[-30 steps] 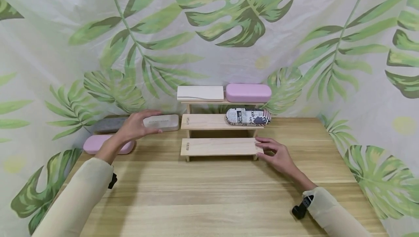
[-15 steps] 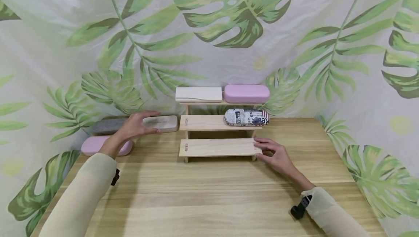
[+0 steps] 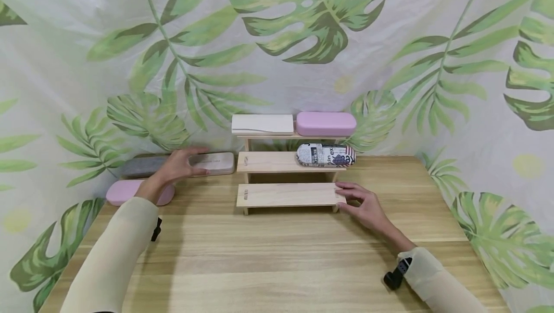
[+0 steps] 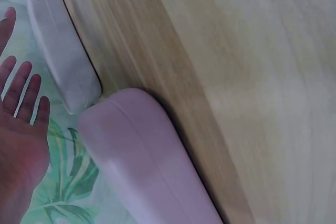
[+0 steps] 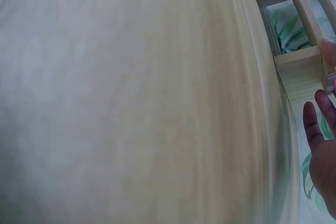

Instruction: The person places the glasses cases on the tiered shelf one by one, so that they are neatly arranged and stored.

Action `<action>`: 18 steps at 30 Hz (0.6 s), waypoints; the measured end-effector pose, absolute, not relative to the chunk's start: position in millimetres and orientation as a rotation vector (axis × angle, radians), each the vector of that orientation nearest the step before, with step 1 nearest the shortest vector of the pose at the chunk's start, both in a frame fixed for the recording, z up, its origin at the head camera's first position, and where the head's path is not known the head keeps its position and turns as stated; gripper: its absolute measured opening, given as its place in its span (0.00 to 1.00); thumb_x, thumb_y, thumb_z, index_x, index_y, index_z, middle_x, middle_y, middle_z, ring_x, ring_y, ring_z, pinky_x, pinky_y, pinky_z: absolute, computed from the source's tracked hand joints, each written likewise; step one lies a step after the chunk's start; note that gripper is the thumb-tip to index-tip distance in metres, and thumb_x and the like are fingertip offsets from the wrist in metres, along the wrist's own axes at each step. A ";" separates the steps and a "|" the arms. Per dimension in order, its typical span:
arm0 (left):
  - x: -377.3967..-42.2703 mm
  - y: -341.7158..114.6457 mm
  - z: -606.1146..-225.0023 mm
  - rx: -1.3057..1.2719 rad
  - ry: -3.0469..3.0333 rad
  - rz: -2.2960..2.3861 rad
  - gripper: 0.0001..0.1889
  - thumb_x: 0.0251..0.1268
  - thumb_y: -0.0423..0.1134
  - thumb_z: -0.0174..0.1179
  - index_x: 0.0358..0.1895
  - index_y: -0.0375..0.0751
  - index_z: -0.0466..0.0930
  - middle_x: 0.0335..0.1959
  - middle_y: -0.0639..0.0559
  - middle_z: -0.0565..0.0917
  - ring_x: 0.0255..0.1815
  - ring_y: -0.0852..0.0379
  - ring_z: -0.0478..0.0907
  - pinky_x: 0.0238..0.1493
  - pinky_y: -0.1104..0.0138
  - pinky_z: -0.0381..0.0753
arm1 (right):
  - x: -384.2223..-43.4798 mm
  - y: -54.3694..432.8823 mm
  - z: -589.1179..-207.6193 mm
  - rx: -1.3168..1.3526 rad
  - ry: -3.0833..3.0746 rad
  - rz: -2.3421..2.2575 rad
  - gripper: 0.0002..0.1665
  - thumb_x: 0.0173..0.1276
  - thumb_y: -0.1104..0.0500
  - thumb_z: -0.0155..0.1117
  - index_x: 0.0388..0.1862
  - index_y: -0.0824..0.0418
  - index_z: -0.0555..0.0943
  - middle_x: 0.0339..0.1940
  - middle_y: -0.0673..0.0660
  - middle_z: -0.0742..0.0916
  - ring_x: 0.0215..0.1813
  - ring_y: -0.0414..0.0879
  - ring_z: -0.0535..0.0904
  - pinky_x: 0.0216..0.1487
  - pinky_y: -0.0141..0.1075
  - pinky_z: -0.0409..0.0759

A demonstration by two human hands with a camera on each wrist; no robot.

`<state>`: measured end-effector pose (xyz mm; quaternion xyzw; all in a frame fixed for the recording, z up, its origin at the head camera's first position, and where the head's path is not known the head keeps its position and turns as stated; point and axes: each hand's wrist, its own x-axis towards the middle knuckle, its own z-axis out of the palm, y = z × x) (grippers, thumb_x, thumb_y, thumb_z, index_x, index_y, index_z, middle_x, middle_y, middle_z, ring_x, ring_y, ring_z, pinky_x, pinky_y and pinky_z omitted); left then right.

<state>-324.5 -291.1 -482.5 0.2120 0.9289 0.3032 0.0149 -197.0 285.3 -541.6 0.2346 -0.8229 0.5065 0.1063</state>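
Observation:
My left hand [image 3: 177, 165] reaches over the left part of a light grey hard case [image 3: 216, 163], fingers spread towards its back edge and thumb near its front edge. In the left wrist view its fingers are spread with nothing between them. My right hand [image 3: 363, 206] holds the right end of the lowest board on a three-tier wooden shelf [image 3: 285, 194], thumb at the front edge and fingers towards the back. A patterned newsprint case [image 3: 326, 155] lies on the middle tier's right side. On the top tier sit a white case [image 3: 262, 124] and a pink case [image 3: 326, 123].
A dark grey case [image 3: 140, 166] lies at the table's back left, partly behind the left hand. Another pink case [image 3: 121, 193] lies in front of it, partly hidden by the forearm. Behind the wooden table [image 3: 277, 255] hangs a leaf-printed cloth [image 3: 182, 15].
The left hand has drawn slightly left along the grey case, and its forearm has swung a little right. The right hand keeps its place on the shelf; the cases have not moved.

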 end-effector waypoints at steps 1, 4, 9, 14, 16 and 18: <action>-325.2 -291.5 -484.0 0.656 2.895 0.936 0.39 0.59 0.45 0.80 0.73 0.35 0.77 0.73 0.31 0.76 0.73 0.27 0.70 0.70 0.34 0.69 | -198.0 286.0 -543.0 0.694 -2.427 1.485 0.22 0.60 0.75 0.78 0.55 0.70 0.88 0.65 0.68 0.85 0.66 0.61 0.81 0.55 0.42 0.87; -327.4 -292.7 -487.6 0.638 2.910 0.908 0.40 0.59 0.47 0.80 0.72 0.34 0.77 0.72 0.30 0.76 0.73 0.26 0.70 0.70 0.35 0.69 | -199.4 286.5 -543.9 0.706 -2.426 1.499 0.22 0.61 0.72 0.79 0.56 0.67 0.89 0.66 0.65 0.86 0.67 0.55 0.82 0.56 0.31 0.85; -331.9 -293.5 -489.7 0.611 2.910 0.887 0.41 0.58 0.49 0.81 0.72 0.34 0.77 0.72 0.30 0.76 0.74 0.28 0.69 0.72 0.36 0.68 | -199.4 286.4 -541.6 0.717 -2.417 1.546 0.22 0.63 0.70 0.78 0.57 0.65 0.89 0.66 0.63 0.86 0.67 0.57 0.82 0.56 0.28 0.84; -338.1 -293.4 -491.1 0.622 2.899 0.874 0.41 0.57 0.47 0.81 0.72 0.33 0.77 0.72 0.30 0.76 0.74 0.28 0.69 0.72 0.35 0.67 | -198.2 286.7 -540.2 0.710 -2.425 1.535 0.22 0.63 0.72 0.78 0.57 0.66 0.89 0.67 0.64 0.85 0.67 0.60 0.81 0.55 0.35 0.86; -339.7 -292.8 -492.3 0.635 2.901 0.871 0.40 0.57 0.46 0.81 0.72 0.33 0.77 0.71 0.30 0.77 0.73 0.28 0.70 0.71 0.35 0.67 | -196.7 285.5 -537.9 0.700 -2.430 1.521 0.22 0.62 0.73 0.78 0.57 0.67 0.89 0.66 0.64 0.85 0.67 0.59 0.81 0.55 0.40 0.87; -340.6 -291.8 -494.1 0.645 2.904 0.866 0.40 0.57 0.46 0.81 0.71 0.33 0.77 0.71 0.30 0.77 0.73 0.28 0.70 0.71 0.35 0.68 | -194.8 283.4 -534.3 0.689 -2.434 1.511 0.22 0.62 0.74 0.77 0.56 0.69 0.88 0.66 0.66 0.85 0.66 0.60 0.81 0.54 0.45 0.87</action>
